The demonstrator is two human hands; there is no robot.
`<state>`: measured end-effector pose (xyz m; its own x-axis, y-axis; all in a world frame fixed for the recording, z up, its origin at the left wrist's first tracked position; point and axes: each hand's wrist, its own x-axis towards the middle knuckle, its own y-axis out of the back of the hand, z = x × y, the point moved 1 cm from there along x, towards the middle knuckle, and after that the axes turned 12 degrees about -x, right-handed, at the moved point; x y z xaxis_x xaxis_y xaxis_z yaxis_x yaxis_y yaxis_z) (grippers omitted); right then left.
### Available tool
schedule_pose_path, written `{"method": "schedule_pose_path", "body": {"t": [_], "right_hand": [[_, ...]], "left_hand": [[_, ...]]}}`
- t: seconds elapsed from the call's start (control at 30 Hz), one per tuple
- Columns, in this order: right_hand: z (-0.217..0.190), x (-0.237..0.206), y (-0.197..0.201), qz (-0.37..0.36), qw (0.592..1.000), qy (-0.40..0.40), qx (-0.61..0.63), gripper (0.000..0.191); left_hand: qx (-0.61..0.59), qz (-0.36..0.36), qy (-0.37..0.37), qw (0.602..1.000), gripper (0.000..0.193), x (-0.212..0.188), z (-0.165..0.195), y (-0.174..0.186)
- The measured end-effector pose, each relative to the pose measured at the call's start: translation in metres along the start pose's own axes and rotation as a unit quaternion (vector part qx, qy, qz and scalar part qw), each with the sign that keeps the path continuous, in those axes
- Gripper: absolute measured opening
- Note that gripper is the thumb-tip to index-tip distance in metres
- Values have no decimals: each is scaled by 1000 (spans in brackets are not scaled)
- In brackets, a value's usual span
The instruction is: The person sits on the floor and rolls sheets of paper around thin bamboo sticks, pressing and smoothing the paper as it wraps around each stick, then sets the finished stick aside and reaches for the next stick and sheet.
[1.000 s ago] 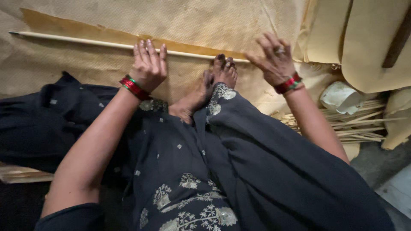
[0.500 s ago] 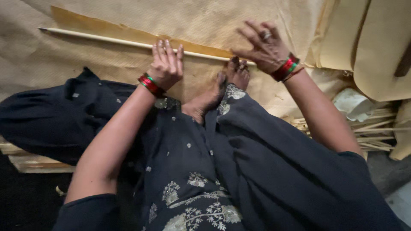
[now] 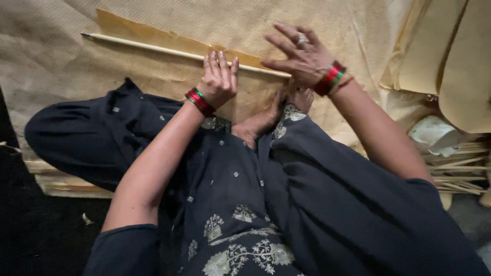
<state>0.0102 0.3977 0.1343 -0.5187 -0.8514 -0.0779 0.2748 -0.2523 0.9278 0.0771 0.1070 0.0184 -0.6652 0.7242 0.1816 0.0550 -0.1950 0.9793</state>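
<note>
A long thin pale stick (image 3: pixel 153 47) lies across a big sheet of tan textured paper (image 3: pixel 61 66), along the edge of a darker yellow-brown strip (image 3: pixel 148 35). My left hand (image 3: pixel 219 77) rests flat on the paper with its fingertips on the stick. My right hand (image 3: pixel 302 53) hovers with spread fingers over the stick's right end; whether it touches is unclear. Both wrists wear red and green bangles. My feet (image 3: pixel 276 110) sit on the paper between my hands, and dark embroidered clothing covers my legs.
More tan sheets (image 3: pixel 440 56) are stacked at the upper right. A bundle of thin sticks (image 3: pixel 458 171) and a crumpled white piece (image 3: pixel 434 134) lie at the right. A stack of flat sheets (image 3: pixel 66 181) pokes out at the left over dark floor.
Both hands have slid right and closer together along the stick, and the view has shifted with them. The left fingertips now press on the stick.
</note>
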Motion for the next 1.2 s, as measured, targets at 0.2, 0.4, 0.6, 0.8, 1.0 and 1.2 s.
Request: {"method": "schedule_pose_path", "body": {"t": [0.2,0.4,0.6,0.8,1.0,1.2], "right_hand": [[-6,-12,-16,-92,993,-27,63,14],[-72,-69,-30,-46,781,-575,239,75],[-103,-61,-51,-192,740,-617,186,82],[-91,-46,-42,-227,749,-604,147,77],[-60,-37,-53,-256,723,-614,187,83],[-45,-23,-64,-134,740,-637,169,78]], "left_hand": [[10,15,10,1000,43,1,-2,3],[-11,9,10,1000,44,3,-4,9],[-40,-21,23,999,45,-3,-4,15],[-211,31,209,955,62,1,-5,8],[-184,-29,438,879,88,44,-8,-4],[-145,-148,473,856,81,101,-33,9]]}}
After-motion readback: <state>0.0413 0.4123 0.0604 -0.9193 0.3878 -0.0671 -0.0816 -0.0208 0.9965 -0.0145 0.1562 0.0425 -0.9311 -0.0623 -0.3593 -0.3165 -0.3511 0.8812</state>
